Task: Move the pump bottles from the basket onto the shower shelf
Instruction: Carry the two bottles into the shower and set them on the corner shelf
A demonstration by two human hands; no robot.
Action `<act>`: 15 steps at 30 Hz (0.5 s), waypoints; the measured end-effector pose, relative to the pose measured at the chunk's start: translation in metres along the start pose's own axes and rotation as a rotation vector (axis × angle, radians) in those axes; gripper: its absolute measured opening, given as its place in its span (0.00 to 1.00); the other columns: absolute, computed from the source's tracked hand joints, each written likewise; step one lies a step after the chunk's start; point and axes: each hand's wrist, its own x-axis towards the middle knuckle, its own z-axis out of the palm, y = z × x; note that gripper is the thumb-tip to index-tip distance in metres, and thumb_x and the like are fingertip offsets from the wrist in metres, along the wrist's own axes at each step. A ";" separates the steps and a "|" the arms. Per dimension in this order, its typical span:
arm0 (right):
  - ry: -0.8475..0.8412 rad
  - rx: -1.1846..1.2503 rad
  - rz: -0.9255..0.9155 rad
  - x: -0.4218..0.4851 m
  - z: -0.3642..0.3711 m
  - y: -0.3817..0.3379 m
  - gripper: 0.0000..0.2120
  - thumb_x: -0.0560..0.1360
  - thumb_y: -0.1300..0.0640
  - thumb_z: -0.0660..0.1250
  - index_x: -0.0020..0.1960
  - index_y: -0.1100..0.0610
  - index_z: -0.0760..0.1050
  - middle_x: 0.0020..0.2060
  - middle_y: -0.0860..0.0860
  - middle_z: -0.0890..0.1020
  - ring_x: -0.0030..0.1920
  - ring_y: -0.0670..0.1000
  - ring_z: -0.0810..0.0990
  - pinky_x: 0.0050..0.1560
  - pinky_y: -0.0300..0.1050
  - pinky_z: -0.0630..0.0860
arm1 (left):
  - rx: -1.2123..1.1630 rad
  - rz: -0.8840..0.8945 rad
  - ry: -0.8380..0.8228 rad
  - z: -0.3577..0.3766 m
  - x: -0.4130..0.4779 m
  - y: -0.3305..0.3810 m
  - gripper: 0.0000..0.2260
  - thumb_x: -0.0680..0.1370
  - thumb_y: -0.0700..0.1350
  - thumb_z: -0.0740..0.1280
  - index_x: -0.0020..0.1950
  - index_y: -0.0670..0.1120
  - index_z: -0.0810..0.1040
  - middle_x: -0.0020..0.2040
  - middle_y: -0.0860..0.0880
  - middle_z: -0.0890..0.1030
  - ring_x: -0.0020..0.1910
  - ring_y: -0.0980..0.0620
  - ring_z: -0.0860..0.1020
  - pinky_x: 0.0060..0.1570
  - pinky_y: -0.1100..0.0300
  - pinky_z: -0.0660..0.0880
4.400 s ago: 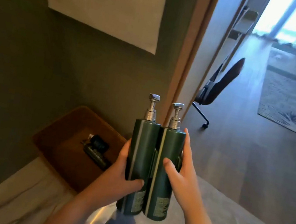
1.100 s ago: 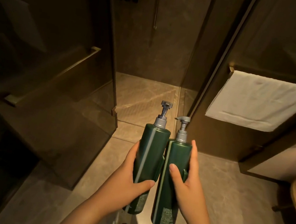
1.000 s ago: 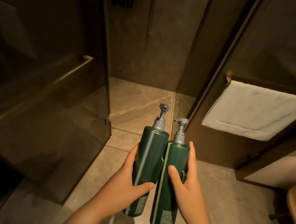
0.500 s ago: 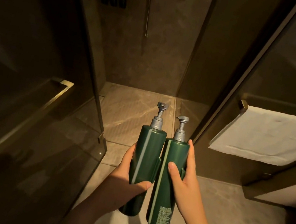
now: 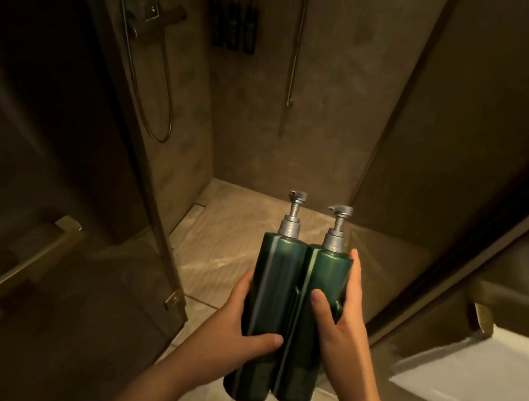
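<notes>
While held upright side by side, gripped one apiece: left bottle (image 5: 270, 304) in left hand (image 5: 245, 341), right bottle (image 5: 320, 311) in right hand (image 5: 340, 328), fingers wrapped round, thumbs across fronts. Farther off, higher and leftward on the shower's back wall (image 5: 336, 80): dark rack (image 5: 233, 24), likely the shelf, nearer the left hand.
</notes>
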 end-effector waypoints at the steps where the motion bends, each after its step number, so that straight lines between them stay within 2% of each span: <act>1: -0.002 -0.013 -0.013 0.015 -0.005 0.002 0.36 0.76 0.48 0.63 0.74 0.37 0.43 0.55 0.20 0.70 0.57 0.27 0.72 0.47 0.19 0.68 | -0.007 0.005 0.005 0.000 0.013 0.002 0.39 0.69 0.50 0.75 0.68 0.73 0.54 0.58 0.68 0.75 0.58 0.64 0.75 0.52 0.63 0.76; 4: -0.011 -0.077 -0.022 0.053 -0.012 0.007 0.37 0.73 0.40 0.62 0.74 0.34 0.43 0.56 0.17 0.67 0.57 0.24 0.69 0.45 0.25 0.71 | -0.060 -0.004 0.042 -0.005 0.042 0.004 0.37 0.68 0.52 0.76 0.66 0.73 0.57 0.59 0.67 0.75 0.59 0.63 0.76 0.50 0.64 0.77; 7: -0.044 -0.061 0.003 0.082 -0.011 0.016 0.37 0.71 0.36 0.61 0.72 0.31 0.43 0.58 0.18 0.66 0.58 0.24 0.68 0.48 0.30 0.67 | -0.080 -0.032 0.096 -0.017 0.062 0.005 0.34 0.68 0.54 0.75 0.63 0.76 0.58 0.59 0.68 0.75 0.58 0.64 0.75 0.48 0.65 0.76; 10: -0.082 -0.031 0.031 0.113 -0.002 0.026 0.35 0.72 0.37 0.62 0.72 0.29 0.45 0.58 0.20 0.67 0.58 0.26 0.69 0.43 0.26 0.72 | -0.062 -0.046 0.142 -0.034 0.085 0.007 0.35 0.67 0.53 0.75 0.62 0.77 0.58 0.58 0.70 0.74 0.57 0.66 0.75 0.46 0.68 0.76; 15: -0.148 0.005 0.058 0.175 0.026 0.035 0.35 0.73 0.42 0.63 0.72 0.31 0.46 0.56 0.18 0.69 0.56 0.25 0.71 0.42 0.19 0.68 | -0.101 -0.036 0.167 -0.070 0.141 0.005 0.34 0.68 0.52 0.76 0.64 0.74 0.61 0.60 0.65 0.76 0.59 0.62 0.76 0.51 0.60 0.77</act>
